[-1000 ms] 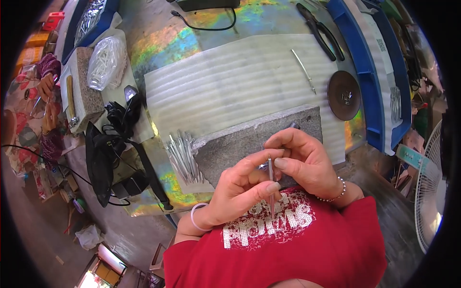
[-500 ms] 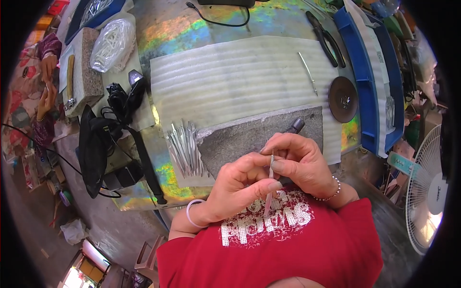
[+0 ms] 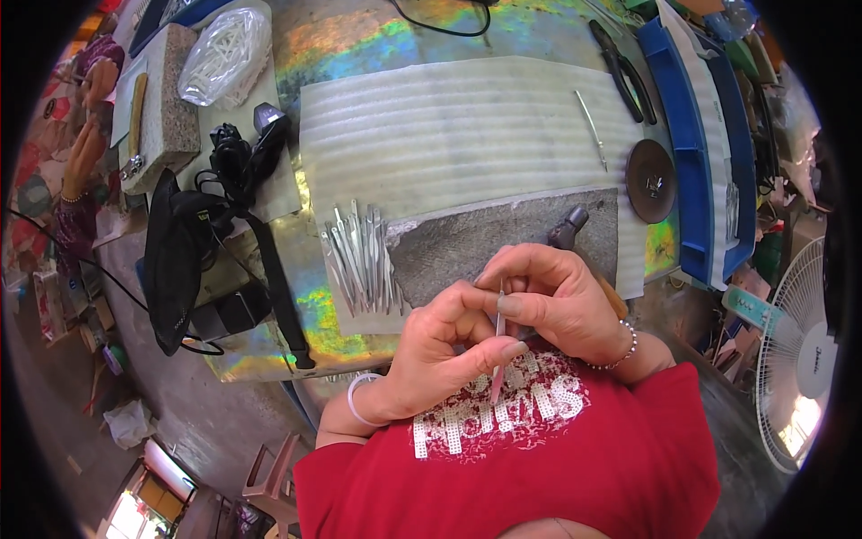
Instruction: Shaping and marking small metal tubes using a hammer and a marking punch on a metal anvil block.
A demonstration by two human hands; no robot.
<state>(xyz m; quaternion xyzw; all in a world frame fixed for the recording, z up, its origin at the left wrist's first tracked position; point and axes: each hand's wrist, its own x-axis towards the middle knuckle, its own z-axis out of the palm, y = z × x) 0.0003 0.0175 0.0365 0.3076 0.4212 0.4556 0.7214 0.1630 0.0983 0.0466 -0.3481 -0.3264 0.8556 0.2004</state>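
Iridescent workbench (image 3: 359, 54) fills upper frame, topped by a ribbed white foam sheet (image 3: 467, 126) and a grey stone slab (image 3: 485, 238). Loose metal strips (image 3: 359, 256) lie centre-left, pliers (image 3: 624, 67) and a dark disc (image 3: 651, 180) upper right. Centre frame, left hand (image 3: 444, 355) and right hand (image 3: 561, 301) both pinch one thin, upright silver pin (image 3: 499, 341), its lower end against the red shirt (image 3: 539, 449).

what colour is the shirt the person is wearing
Red, with a white dotted print across the chest; the shirt shows in the head view, just below both hands.
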